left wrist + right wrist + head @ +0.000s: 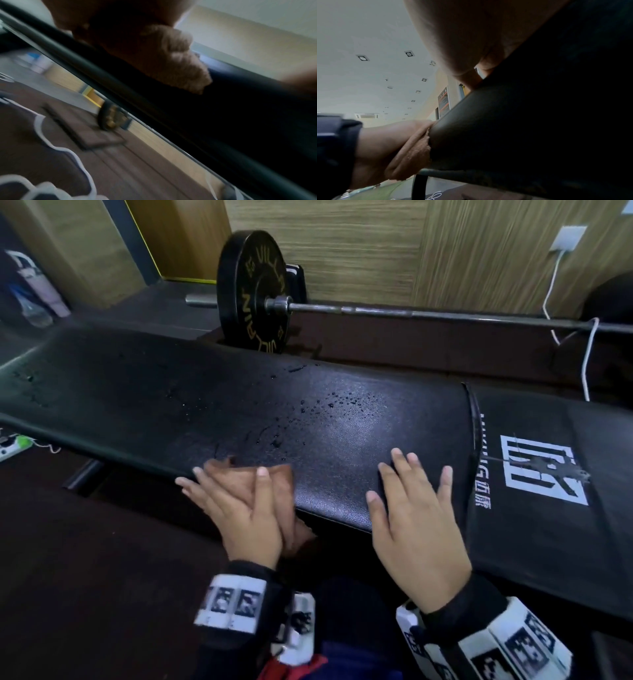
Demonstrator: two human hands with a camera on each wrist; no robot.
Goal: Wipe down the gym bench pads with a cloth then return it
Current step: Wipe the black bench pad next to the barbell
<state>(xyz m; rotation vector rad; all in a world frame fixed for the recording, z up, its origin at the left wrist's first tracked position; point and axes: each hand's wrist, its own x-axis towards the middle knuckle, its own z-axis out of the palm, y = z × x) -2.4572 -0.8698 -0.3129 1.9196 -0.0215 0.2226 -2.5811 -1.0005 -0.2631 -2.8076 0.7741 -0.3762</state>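
Observation:
A long black bench pad (342, 419) runs across the head view, with water droplets in its middle. A brown cloth (274, 484) lies over its near edge. My left hand (236, 501) presses flat on the cloth with straight, spread fingers. The cloth (173, 59) hangs bunched below the pad edge in the left wrist view, and the cloth (414, 148) shows again under that hand in the right wrist view. My right hand (414, 508) rests flat on the bare pad to the right of the cloth, fingers straight, holding nothing. A second pad (548, 525) with a white logo adjoins on the right.
A barbell (411, 311) with a black weight plate (253, 292) lies on the floor behind the bench. A white cable (587, 361) hangs from a wall socket (568, 237) at the back right. A power strip (13, 445) sits on the floor at the left.

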